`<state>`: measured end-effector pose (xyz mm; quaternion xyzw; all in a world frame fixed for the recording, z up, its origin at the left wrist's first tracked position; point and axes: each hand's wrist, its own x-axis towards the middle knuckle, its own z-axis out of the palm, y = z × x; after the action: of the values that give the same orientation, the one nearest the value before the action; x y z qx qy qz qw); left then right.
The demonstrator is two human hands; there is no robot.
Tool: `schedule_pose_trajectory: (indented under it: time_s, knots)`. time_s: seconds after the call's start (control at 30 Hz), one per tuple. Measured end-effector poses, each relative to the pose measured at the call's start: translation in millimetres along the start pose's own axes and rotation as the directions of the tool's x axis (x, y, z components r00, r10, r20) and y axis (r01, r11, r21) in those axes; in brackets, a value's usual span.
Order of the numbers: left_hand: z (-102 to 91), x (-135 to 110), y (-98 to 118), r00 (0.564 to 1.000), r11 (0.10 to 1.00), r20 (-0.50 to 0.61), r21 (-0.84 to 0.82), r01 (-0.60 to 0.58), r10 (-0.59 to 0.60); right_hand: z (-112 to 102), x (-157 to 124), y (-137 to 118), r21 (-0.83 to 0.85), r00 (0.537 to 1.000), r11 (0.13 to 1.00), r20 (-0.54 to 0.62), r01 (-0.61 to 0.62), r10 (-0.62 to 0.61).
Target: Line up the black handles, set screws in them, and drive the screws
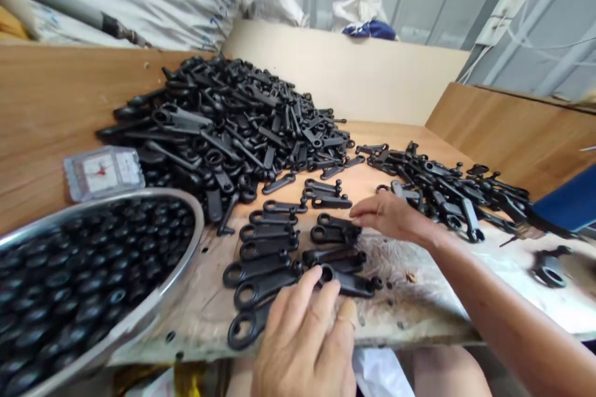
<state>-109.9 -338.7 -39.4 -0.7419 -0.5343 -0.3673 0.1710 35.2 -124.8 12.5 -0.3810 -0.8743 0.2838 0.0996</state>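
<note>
Black lever arms, each with a ring at one end and a small knob at the other, lie in two rough columns on the plastic-covered table edge. My left hand (310,338) rests low over the nearest ones, fingers stretched out, index fingertip touching the ring of a lever arm (351,283). A ringed lever arm (251,322) lies partly under that hand. My right hand (395,217) reaches in from the right, its fingers drawn together at the knob end of another lever arm (333,222). The left column of lever arms (261,267) lies beside them.
A large heap of black lever arms (242,118) stands at the back left, a smaller heap (437,180) at the right. A metal-rimmed basin (198,211) of round black pieces is at the left, near a clear square clock (102,172). A blurred blue object (568,201) juts in at right.
</note>
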Motion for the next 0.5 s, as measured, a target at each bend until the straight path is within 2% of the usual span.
schedule_pose_trajectory:
  time_s: [0.07,0.13,0.2,0.23,0.3,0.4,0.5]
  knots:
    - [25.8,10.9,-3.9,0.998,0.999,-0.056,0.038,0.001,0.001,-2.5,-4.3,4.4,-0.06,0.999,0.998,0.001,0.038,-0.038]
    - [49.3,15.0,-7.0,0.998,0.995,-0.054,0.091,-0.034,0.039,-6.3,-8.6,9.6,-0.073,0.993,0.995,-0.09,0.066,-0.073]
    - [66.5,13.8,-10.0,0.993,0.984,-0.051,0.147,-0.1,0.108,-8.8,-10.4,15.7,-0.066,0.984,0.995,-0.161,0.071,-0.08]
    - [72.0,12.3,-11.3,0.989,0.978,-0.062,0.166,-0.126,0.138,-8.8,-10.5,18.6,-0.05,0.985,0.997,-0.158,0.066,-0.073]
    - [77.1,9.2,-12.5,0.982,0.97,-0.085,0.19,-0.149,0.168,-6.0,-9.6,23.5,0.007,0.994,0.997,-0.078,0.072,-0.071]
    - [73.4,6.7,-9.8,0.983,0.967,-0.065,0.204,-0.153,0.17,2.3,-7.3,27.4,0.093,0.991,0.99,0.065,0.109,-0.115]
    - [64.4,6.1,-5.2,0.983,0.961,0.0,0.208,-0.18,0.184,9.9,-4.4,29.9,0.137,0.986,0.982,0.087,0.129,-0.141]
